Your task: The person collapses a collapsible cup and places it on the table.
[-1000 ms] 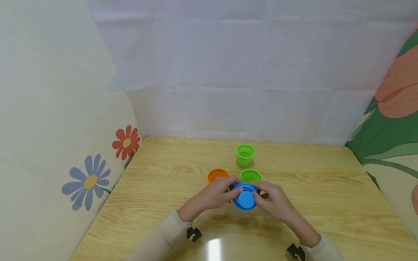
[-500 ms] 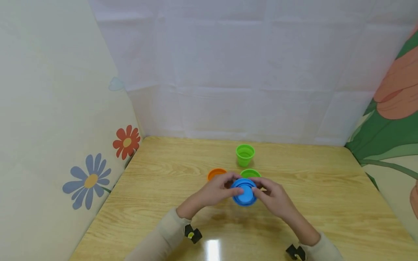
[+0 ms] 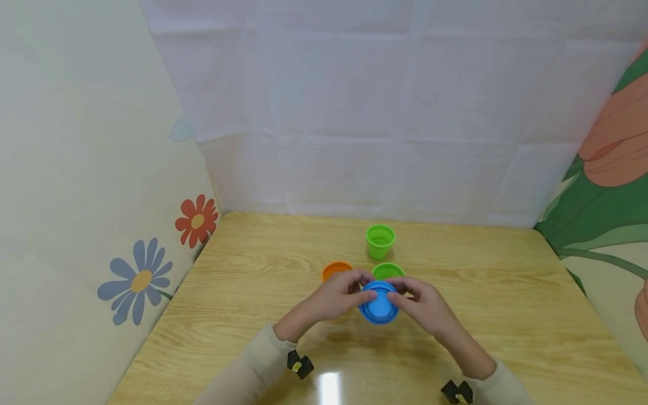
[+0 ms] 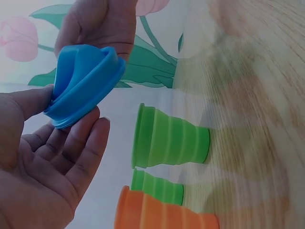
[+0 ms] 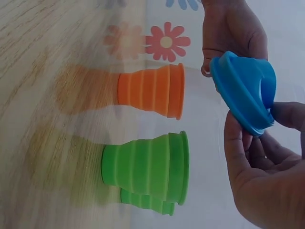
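Note:
Both hands hold a blue collapsible cup (image 3: pixel 379 309) up over the table, its base turned toward the head camera. My left hand (image 3: pixel 336 295) pinches the left side, thumb on the base and fingers behind the rim. On the opposite side my right hand (image 3: pixel 425 306) pinches it the same way. In the left wrist view the blue cup (image 4: pixel 83 86) is mostly folded flat, with its base part bulging unevenly. Just beyond the hands stand an orange collapsible cup (image 3: pixel 336 269) and a green collapsible cup (image 3: pixel 388 270), both extended and partly hidden in the head view.
A second extended green cup (image 3: pixel 380 241) stands farther back. All rests on a wood-grain table (image 3: pixel 273 247). A white cloth (image 3: pixel 324 112) hangs behind it, and flower-patterned panels (image 3: pixel 136 281) line both sides.
The blue cup has tilted up and then slightly down between the hands, and its base now looks pushed in unevenly under the thumbs. The standing cups have not moved.

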Tool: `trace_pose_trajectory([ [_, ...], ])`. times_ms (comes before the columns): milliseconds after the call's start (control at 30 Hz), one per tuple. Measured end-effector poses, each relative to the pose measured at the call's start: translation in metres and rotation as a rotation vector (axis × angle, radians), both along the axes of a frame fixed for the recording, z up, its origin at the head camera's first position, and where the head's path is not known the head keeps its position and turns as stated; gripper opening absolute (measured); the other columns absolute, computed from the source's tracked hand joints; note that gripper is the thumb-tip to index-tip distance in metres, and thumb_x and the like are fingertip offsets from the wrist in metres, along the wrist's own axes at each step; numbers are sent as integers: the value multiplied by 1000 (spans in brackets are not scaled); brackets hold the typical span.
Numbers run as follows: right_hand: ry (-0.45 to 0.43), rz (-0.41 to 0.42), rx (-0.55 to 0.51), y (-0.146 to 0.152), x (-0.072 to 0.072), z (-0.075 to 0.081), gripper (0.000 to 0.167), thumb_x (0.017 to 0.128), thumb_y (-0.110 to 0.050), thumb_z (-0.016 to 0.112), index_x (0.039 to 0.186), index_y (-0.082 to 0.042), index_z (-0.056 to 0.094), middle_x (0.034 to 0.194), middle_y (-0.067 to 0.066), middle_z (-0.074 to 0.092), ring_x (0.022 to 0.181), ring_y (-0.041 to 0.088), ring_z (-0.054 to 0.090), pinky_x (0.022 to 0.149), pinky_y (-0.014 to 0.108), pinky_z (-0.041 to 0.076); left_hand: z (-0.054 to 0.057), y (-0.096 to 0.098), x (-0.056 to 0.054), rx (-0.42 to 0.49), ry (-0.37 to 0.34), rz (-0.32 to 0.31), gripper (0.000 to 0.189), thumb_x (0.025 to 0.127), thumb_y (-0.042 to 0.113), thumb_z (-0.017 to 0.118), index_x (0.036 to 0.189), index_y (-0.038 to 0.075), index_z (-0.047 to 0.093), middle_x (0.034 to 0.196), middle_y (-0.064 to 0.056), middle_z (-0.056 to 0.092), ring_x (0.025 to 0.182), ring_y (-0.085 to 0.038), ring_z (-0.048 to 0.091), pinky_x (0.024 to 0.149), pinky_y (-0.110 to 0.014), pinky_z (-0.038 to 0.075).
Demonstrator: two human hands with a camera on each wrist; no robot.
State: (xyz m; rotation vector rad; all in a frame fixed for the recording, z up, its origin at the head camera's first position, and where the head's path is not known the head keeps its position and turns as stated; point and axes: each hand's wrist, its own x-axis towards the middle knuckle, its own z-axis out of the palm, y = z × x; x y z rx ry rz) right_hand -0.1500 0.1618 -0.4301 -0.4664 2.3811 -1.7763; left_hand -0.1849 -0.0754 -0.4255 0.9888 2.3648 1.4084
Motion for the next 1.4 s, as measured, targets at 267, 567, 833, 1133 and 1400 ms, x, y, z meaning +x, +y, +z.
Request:
trace_pose_trajectory([
  [267,11,-26,-86,1,-3,-3,34,99,-13,67,128,2,60,117,18,64,104,22,59,86,28,55,0,1,0,85,-124,71,31,102,22,63,125,3,60,104,-10,66,84,-15,61,76,-47,61],
  [567,30,-2,-7,3,-5,-2,32,101,-20,64,128,-4,66,122,15,66,111,27,61,85,30,56,-4,3,0,98,-208,10,29,102,20,62,125,2,59,103,-9,66,84,-14,63,74,-48,62],
  [833,-77,-9,-50,3,-6,-8,39,102,-19,63,136,0,58,124,18,62,107,22,62,85,29,56,-7,2,4,123,-254,31,27,103,16,60,124,0,56,104,-11,64,85,-15,63,77,-54,61],
  [1133,-117,38,-120,3,-6,-14,41,102,-17,61,136,4,54,121,22,61,103,23,64,81,33,60,-12,1,4,174,-297,66,29,103,16,61,125,-2,56,104,-12,63,87,-16,63,78,-49,62],
  [1400,-99,2,-34,1,-7,-10,36,101,-21,64,132,-2,63,128,18,63,112,27,62,87,31,57,-14,1,4,142,-297,38,33,103,17,61,131,2,55,109,-13,63,90,-17,62,79,-46,62],
])
